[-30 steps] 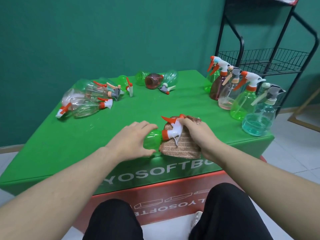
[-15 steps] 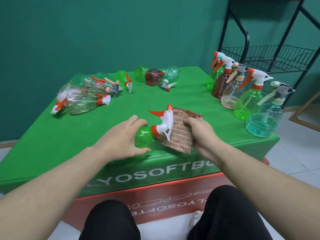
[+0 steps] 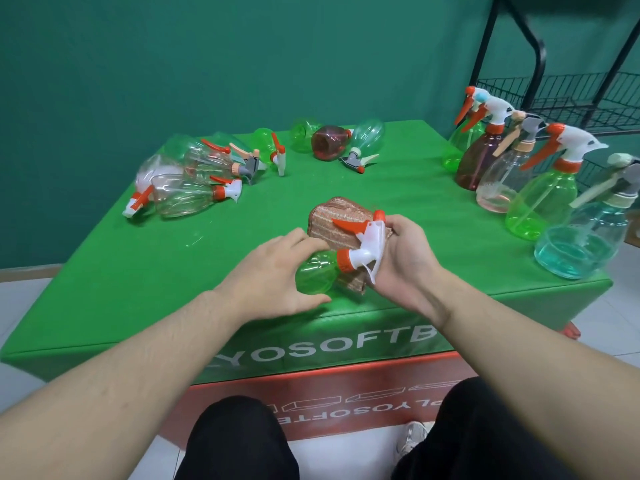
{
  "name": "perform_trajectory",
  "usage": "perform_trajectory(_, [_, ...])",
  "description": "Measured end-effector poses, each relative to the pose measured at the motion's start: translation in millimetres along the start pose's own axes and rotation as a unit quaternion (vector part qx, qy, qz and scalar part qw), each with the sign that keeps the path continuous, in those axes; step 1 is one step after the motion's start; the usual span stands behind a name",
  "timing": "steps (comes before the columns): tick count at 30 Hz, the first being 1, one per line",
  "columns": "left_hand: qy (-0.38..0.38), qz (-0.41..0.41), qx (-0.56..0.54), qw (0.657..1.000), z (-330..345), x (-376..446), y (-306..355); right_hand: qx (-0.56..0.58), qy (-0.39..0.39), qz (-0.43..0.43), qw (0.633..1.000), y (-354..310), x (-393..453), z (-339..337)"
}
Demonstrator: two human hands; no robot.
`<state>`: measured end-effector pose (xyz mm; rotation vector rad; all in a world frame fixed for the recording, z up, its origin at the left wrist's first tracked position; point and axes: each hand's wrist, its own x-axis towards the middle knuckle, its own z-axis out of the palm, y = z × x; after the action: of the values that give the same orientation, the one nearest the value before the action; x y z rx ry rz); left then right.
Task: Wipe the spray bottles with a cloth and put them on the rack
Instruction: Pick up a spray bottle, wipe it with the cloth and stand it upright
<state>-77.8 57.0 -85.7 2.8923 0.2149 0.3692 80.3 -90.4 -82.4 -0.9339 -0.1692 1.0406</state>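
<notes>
The green bottle [image 3: 317,277] lay on its side just above the near edge of the green table [image 3: 104,271], body pointing left, white sprayer head to the right. The left hand [image 3: 273,282] curled round the body, thumb underneath and fingers over the top. And the right hand [image 3: 401,261] had the brown cloth [image 3: 337,220] bunched against the sprayer head, fingers wrapped round both, the orange trigger poking out over the cloth.

It looked empty and clear, so by my reckoning very light, thin-walled plastic that gives under a hard squeeze and can slip in a bare palm. The neck at the orange collar seemed the firm place to take it; the trigger was the weak spot, best not levered. The cloth was soft and folded thickly, and would mould round the nozzle.

Off to the left a heap of bottles [image 3: 187,181] lay tipped over, with a few more [image 3: 329,142] at the far edge. Along the right edge a row of bottles [image 3: 540,199] stood upright, well apart from the hands. Behind them stood the black wire rack [image 3: 561,95]; its visible shelf showed no bottles, so the racking was not yet done.
</notes>
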Motion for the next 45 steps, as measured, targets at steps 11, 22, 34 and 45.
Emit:
perform_trajectory(11, [-0.023, -0.044, -0.002, 0.999, -2, 14, 2, 0.037, -0.002, 0.002, 0.999, -7, -2, -5])
perform_trajectory(22, [-0.022, -0.06, -0.008, 0.998, -1, 19, 2, 0.028, 0.018, 0.008, 0.999, -9, 3, 4])
perform_trajectory(34, [-0.035, -0.103, -0.007, 0.994, -3, 23, 3, 0.005, 0.041, -0.016, 0.999, -14, -2, 4])
perform_trajectory(45, [-0.015, -0.134, -0.036, 0.99, -12, 20, 12, -0.075, 0.056, -0.048, 0.994, -18, -43, -14])
